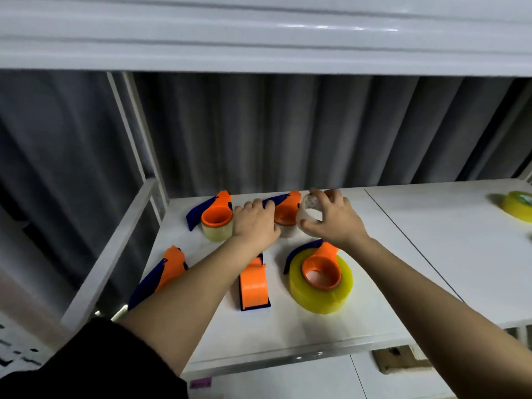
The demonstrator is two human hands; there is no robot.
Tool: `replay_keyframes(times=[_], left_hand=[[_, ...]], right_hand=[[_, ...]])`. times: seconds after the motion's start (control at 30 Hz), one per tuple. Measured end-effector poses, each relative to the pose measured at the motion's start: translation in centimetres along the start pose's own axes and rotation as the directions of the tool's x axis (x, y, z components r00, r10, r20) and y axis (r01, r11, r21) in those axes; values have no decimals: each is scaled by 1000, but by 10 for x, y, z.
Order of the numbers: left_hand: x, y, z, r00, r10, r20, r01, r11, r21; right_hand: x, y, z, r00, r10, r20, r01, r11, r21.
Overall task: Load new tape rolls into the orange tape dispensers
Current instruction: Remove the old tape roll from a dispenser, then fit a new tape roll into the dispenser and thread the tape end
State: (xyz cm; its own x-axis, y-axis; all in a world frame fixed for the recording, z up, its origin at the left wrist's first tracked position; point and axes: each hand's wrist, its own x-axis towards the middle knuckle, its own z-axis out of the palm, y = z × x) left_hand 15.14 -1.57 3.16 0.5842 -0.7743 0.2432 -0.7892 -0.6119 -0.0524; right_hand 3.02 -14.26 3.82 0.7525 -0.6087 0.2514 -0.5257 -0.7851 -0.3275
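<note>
Several orange and blue tape dispensers lie on the white shelf (316, 335). The back-left dispenser (214, 216) carries a thin yellowish roll. The front-right dispenser (321, 273) carries a thick yellow roll. An unloaded dispenser (253, 286) lies at the front middle, another (167, 272) at the front left. My left hand (254, 224) rests palm down against the back-middle dispenser (285, 210); whether it grips it I cannot tell. My right hand (331, 218) holds a small clear tape roll (308, 210) just above and right of that dispenser.
Another yellow tape roll (518, 204) lies on the shelf at the far right. A white shelf board overhangs the top of the view. White frame posts (135, 145) stand at the left. A grey curtain hangs behind.
</note>
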Motion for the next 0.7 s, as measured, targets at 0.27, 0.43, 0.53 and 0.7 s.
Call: replay_keyframes(times=[0.27, 0.43, 0.53, 0.7], left_hand=[[28, 44, 10, 994, 83, 71, -92, 988, 121], [44, 124, 17, 995, 4, 103, -17, 992, 127], [49, 130, 19, 995, -4, 99, -10, 989, 146], [57, 202, 15, 990, -77, 117, 61, 989, 136]], right_hand=[[5, 63, -8, 1000, 1, 15, 3, 963, -269], [11, 142, -27, 998, -29, 51, 42, 962, -271], [15, 152, -25, 995, -34, 96, 60, 960, -274], [24, 214, -45, 988, -65, 143, 104, 953, -284]])
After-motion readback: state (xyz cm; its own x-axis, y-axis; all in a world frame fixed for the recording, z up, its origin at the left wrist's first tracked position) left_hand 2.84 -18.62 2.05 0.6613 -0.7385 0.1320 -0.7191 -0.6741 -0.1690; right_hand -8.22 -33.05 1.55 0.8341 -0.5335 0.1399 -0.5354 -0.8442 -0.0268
